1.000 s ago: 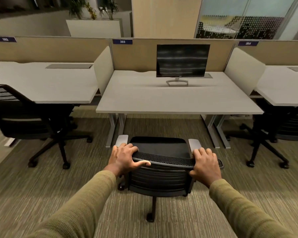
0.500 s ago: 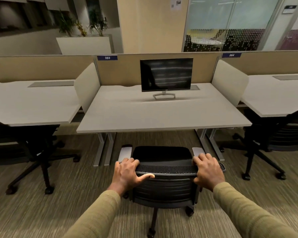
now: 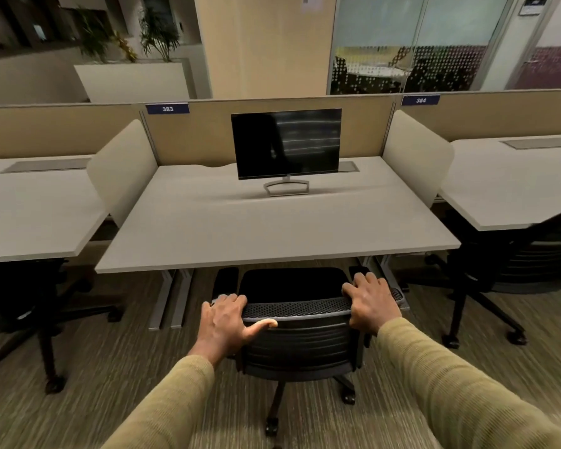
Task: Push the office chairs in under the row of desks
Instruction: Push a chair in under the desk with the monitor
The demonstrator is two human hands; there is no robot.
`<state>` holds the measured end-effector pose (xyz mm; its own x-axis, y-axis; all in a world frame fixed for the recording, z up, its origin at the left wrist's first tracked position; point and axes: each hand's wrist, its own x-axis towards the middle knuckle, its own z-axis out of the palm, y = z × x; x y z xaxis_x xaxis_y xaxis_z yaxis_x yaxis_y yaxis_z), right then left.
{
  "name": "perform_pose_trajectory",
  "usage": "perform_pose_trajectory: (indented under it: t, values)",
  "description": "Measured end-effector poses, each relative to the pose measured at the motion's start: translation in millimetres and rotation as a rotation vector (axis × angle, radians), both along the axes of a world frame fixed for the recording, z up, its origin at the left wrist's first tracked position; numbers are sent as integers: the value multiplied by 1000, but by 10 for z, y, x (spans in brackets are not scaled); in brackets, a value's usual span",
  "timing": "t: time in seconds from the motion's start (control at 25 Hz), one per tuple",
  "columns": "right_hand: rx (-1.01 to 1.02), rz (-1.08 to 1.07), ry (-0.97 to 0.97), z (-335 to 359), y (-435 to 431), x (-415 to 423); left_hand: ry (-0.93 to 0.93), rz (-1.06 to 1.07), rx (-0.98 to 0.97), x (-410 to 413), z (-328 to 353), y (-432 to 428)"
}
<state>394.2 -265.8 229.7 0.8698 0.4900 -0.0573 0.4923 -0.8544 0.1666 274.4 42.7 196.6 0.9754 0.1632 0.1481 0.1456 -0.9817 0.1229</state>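
The striped carpet floor (image 3: pixel 110 367) lies under everything. Three pale benches stand in a row past the fingers. The middle bench (image 3: pixel 272 228) is straight ahead of both hands. The left bench (image 3: pixel 30 215) is out past the left fingers, and the right bench (image 3: pixel 506 189) is out past the right fingers.

The black chair (image 3: pixel 298 341) is right under the hands. The far edge of its seat (image 3: pixel 292 283), just beyond the fingertips, is right at the front edge of the middle bench. Its back is on the near side of that edge, out in the open. The left chair (image 3: pixel 23 296) is partly under the left bench, well apart from the left fingers. The right chair (image 3: pixel 515 264) is by the right bench, well apart from the right fingers.

A dark monitor (image 3: pixel 287 144) stands at the back of the middle bench, far beyond the fingers.

The left hand (image 3: pixel 224 322) grips the top left end of the chair back. Its fingers (image 3: pixel 230 299) curl over the top and its thumb (image 3: pixel 263 325) presses the near side. The right hand (image 3: pixel 371 303) grips the top right end, fingers (image 3: pixel 363 280) curled over it too.

Small blue number signs, 383 (image 3: pixel 167 108) and 384 (image 3: pixel 420 100), sit high on the wall behind the benches.
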Motion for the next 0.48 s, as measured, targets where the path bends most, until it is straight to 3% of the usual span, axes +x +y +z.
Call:
perform_pose_trajectory:
  t: [0.48]
  values:
    - [-28, -88, 43, -34, 467, 1277, -16, -25, 18, 1352, 0, 465]
